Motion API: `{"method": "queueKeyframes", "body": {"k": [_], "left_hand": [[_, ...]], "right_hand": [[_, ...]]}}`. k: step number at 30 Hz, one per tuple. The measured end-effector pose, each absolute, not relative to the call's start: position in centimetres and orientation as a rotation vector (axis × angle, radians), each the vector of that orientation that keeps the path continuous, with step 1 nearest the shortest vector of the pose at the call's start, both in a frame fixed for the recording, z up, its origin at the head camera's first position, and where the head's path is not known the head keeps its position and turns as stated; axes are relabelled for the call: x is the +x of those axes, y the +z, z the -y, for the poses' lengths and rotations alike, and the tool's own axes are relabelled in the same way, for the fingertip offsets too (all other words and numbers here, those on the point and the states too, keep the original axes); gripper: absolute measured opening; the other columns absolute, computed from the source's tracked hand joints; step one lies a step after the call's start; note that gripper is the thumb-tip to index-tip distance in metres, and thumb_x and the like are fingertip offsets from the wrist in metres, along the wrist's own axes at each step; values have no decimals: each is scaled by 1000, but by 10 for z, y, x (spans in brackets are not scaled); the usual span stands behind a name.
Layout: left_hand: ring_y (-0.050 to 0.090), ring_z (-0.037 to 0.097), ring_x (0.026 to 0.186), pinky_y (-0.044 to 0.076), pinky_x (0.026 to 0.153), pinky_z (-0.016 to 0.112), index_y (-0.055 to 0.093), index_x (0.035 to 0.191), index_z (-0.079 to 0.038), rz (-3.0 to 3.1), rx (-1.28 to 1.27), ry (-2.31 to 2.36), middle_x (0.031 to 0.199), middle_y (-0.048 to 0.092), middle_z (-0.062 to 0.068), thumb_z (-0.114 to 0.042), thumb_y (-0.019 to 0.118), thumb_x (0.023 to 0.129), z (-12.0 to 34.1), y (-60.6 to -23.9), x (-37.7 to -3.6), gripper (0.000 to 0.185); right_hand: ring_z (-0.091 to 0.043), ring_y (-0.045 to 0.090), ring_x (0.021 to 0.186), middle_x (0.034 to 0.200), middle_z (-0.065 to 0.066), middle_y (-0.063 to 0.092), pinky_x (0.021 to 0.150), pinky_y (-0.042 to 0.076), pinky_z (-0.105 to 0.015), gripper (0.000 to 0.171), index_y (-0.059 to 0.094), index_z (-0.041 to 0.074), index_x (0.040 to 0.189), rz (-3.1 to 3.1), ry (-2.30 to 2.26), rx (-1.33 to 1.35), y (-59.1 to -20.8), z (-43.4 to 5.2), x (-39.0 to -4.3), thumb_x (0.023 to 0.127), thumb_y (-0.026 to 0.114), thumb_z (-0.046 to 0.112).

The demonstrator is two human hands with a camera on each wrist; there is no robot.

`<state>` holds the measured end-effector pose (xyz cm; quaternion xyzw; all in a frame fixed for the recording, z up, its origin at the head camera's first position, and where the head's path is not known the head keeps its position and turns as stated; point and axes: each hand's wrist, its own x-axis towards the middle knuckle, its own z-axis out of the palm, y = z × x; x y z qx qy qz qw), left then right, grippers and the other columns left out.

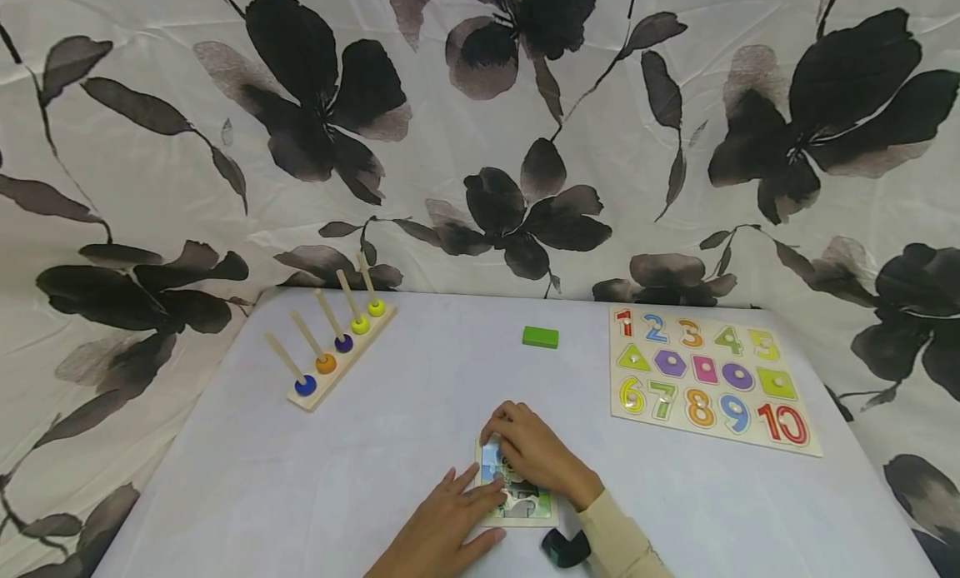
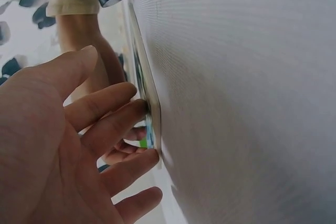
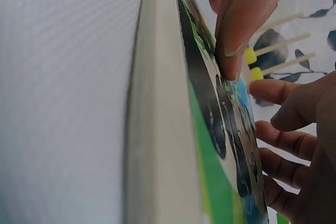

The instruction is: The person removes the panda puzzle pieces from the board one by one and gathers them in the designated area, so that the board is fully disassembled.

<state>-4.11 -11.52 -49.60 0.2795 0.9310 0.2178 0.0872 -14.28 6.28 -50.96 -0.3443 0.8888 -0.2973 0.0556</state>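
Note:
A small jigsaw puzzle [image 1: 525, 509] in a pale wooden tray lies on the table. Its picture shows black, white, green and blue parts. My left hand [image 1: 455, 520] comes in from the near left, fingers extended, fingertips on the puzzle's left side. In the right wrist view, left fingers [image 3: 231, 51] press on its printed face. Over the upper end, my right hand [image 1: 536, 449] bends its fingers down onto the puzzle. Those right fingertips [image 3: 268, 163] line its far edge in the right wrist view; whether they pinch a piece I cannot tell.
A green block [image 1: 540, 336] lies beyond the hands. At the left stands a wooden peg board [image 1: 343, 357] with coloured rings on upright pegs. A number and shape board [image 1: 712, 380] lies at the right. A black wrist camera [image 1: 566, 549] sits by the right sleeve. Flowered cloth [image 1: 420, 186] hangs behind.

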Motion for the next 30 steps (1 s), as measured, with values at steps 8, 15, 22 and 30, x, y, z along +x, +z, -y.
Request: {"method": "queueKeyframes", "body": {"k": [8, 15, 22, 30], "left_hand": [[44, 39, 131, 37, 102, 62, 60, 130, -19, -2784, 828, 648, 137, 55, 2, -45, 49, 98, 113, -496, -43, 42], [38, 45, 133, 35, 102, 63, 58, 132, -19, -2856, 871, 627, 143, 49, 3, -42, 48, 99, 107, -496, -44, 41], [32, 50, 134, 34, 101, 66, 57, 133, -18, -2855, 852, 590, 145, 47, 5, -41, 48, 99, 104, -498, -46, 42], [32, 47, 135, 34, 102, 66, 56, 135, -19, -2836, 823, 584, 141, 51, 1, -39, 48, 100, 103, -503, -47, 41]], "right_hand": [[-6, 48, 98, 107, 12, 57, 88, 47, -31, 28, 68, 22, 99, -2608, -1058, -997, -506, -66, -144, 96, 47, 4], [-5, 49, 97, 104, 15, 63, 89, 47, -31, 27, 69, 22, 103, -2577, -1123, -981, -505, -69, -143, 97, 48, 7], [-5, 51, 99, 104, 13, 64, 90, 48, -30, 22, 70, 18, 109, -2543, -1142, -942, -507, -71, -141, 93, 59, 9], [-6, 50, 100, 104, 13, 66, 91, 44, -34, 25, 72, 20, 109, -2563, -1061, -1031, -508, -73, -140, 86, 69, 11]]}}
